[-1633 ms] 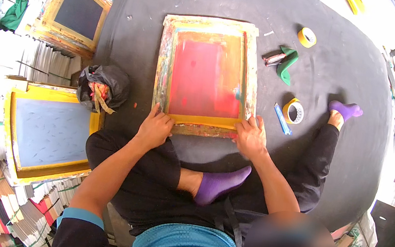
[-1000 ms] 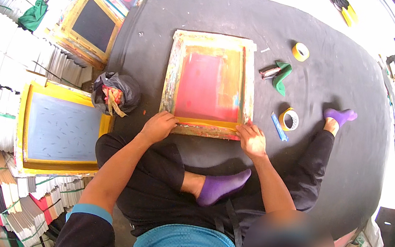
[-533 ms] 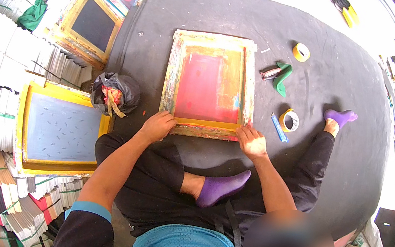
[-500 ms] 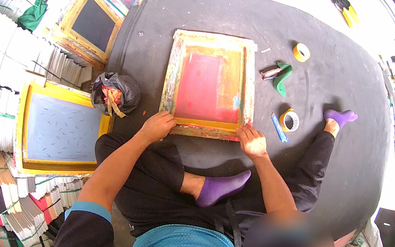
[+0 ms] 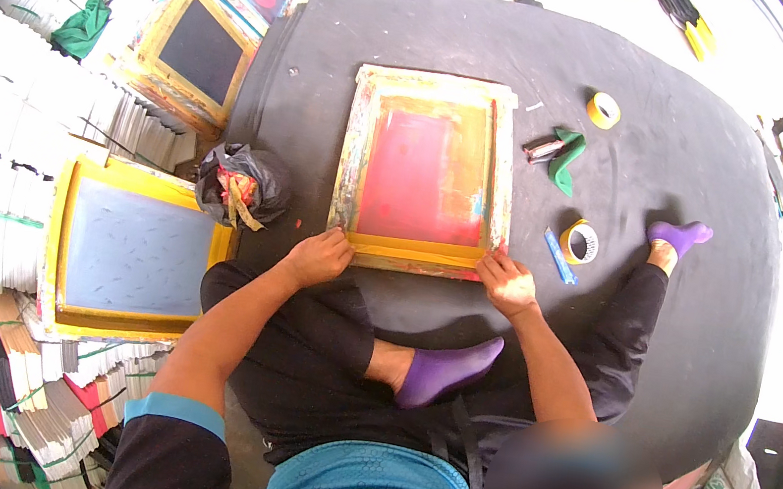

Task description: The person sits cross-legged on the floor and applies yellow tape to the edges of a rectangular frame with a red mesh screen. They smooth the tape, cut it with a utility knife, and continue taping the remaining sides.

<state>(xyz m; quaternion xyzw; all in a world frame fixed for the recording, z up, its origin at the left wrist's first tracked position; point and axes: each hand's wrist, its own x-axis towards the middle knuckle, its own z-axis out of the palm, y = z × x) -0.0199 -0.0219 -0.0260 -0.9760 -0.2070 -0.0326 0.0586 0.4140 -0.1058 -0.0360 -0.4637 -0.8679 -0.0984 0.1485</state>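
Tape (image 5: 419,250) in a yellow strip lies along the near end of the paint-stained screen-printing frame (image 5: 354,154), its long axis running left to right between the hands. The left hand (image 5: 322,257) is at the frame's near left corner, the right hand (image 5: 508,283) at its near right, so neither is clearly nearer. Both have fingers bunched narrow; whether they pinch the strip or press the frame, I cannot tell. The frame extends away over the black work surface (image 5: 481,32), long axis near to far.

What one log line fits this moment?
framed screen: on black surface | left hand: near-left corner | right hand: near-right corner | yellow strip: along near side
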